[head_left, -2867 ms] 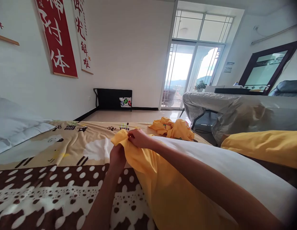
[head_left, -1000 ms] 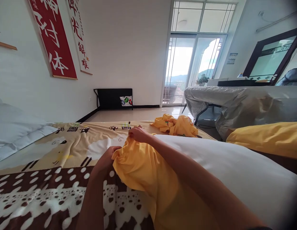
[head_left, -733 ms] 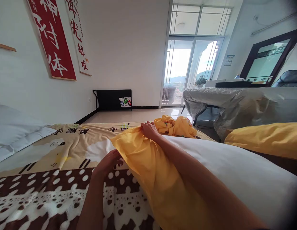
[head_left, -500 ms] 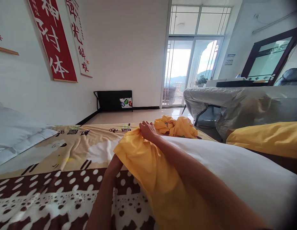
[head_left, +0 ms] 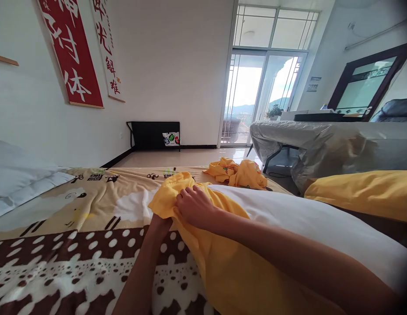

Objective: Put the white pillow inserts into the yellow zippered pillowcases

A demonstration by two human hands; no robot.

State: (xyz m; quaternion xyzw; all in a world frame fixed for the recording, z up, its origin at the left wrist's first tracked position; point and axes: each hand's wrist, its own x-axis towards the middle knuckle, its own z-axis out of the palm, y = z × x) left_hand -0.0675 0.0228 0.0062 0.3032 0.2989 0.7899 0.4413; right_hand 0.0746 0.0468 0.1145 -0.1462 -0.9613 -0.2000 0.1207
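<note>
A yellow pillowcase point(head_left: 216, 262) lies gathered in front of me, its far end bunched up over the bed. My left hand point(head_left: 163, 222) reaches into its open end from the left; the cloth covers the fingers. From above, my right hand point(head_left: 194, 204) has its fingers curled on the gathered cloth near that end. A plump white pillow point(head_left: 288, 214) lies along the right side of the pillowcase, under my right forearm. Just beyond the hands is a crumpled heap of yellow cloth point(head_left: 247, 174).
A patterned blanket point(head_left: 101, 205) with sheep and brown dotted bands covers the bed. White pillows point(head_left: 19, 175) lie at the left, a yellow cushion point(head_left: 363, 192) at the right. Past the bed stand a plastic-covered table point(head_left: 337, 140) and a black folded item point(head_left: 146, 134) against the wall.
My right hand has moved from the pillowcase's far edge back toward me and lies lower over the cloth. The pillowcase end is more bunched and has shifted slightly left.
</note>
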